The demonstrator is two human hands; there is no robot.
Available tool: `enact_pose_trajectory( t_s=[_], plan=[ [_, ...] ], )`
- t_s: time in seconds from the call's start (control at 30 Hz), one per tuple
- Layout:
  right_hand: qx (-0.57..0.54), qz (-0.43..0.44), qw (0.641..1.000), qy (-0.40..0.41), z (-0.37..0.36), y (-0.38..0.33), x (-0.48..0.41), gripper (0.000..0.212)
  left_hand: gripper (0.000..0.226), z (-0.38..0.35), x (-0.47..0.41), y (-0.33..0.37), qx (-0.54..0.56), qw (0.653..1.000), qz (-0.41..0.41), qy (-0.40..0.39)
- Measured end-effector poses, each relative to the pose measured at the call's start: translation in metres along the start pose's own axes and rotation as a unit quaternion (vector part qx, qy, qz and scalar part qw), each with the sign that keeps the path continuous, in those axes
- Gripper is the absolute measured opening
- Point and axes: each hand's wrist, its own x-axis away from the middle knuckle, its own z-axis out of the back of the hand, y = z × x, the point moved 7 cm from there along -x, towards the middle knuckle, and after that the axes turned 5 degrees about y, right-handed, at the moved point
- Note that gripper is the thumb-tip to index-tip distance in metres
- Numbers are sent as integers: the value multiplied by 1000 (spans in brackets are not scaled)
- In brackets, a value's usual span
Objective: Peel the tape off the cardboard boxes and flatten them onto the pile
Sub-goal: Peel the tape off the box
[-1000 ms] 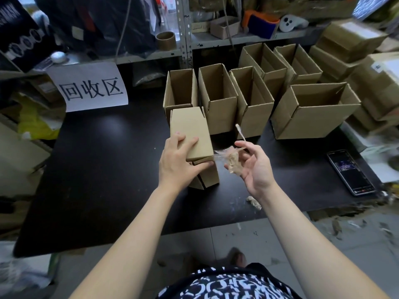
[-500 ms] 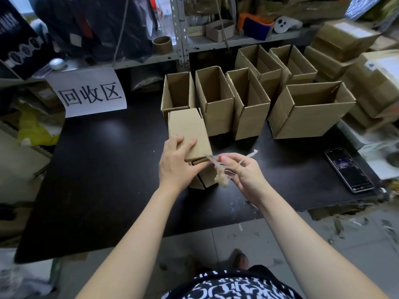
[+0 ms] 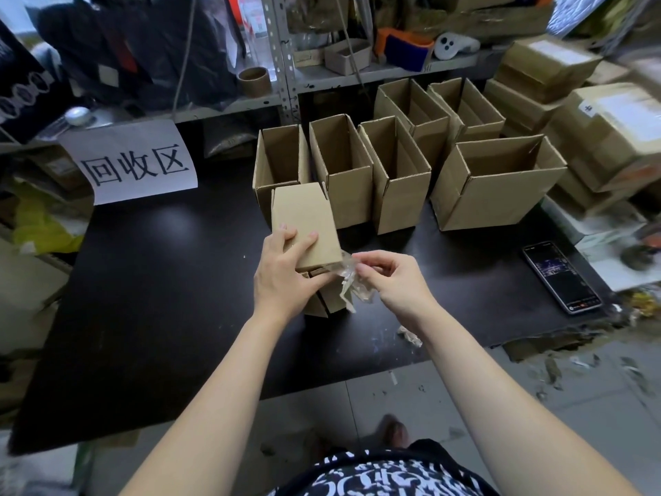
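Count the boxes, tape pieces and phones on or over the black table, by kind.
Open boxes: 6
Held box: 1
Tape pieces: 2, the wad and the scrap
Phone: 1
Total: 10

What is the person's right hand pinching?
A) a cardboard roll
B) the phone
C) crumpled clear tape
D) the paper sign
C: the right hand pinches crumpled clear tape at the end of the small box that the left hand grips.
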Motion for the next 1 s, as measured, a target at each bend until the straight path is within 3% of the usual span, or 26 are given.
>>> enact_pose_trajectory(
  t_s=[0.17, 0.37, 0.6, 0.7, 0.8, 0.93, 1.0],
  plan=[
    [20, 10, 995, 99, 10, 5, -5, 20, 77, -3, -1, 5, 1, 1000, -5, -7],
    [40, 15, 988, 147, 10, 11, -6, 21, 75, -1, 5, 1, -3, 1000, -14, 10],
    [-80, -12, 948, 307, 66, 20, -20, 22, 75, 5, 5, -10, 0, 1000, 2, 19],
    [63, 9, 967, 247, 78, 25, -21, 18, 79, 19, 5, -28, 12, 1000, 13, 9],
    [207, 11, 962, 180, 67, 48, -8, 33, 87, 22, 8, -28, 37, 999, 15, -16],
    [420, -34, 904, 74, 65, 89, -5, 27, 94, 18, 6, -23, 40, 997, -18, -67],
    [453, -52, 889, 46, 63, 99, 0, 22, 94, 16, 6, -20, 50, 994, -39, -94]
  ],
)
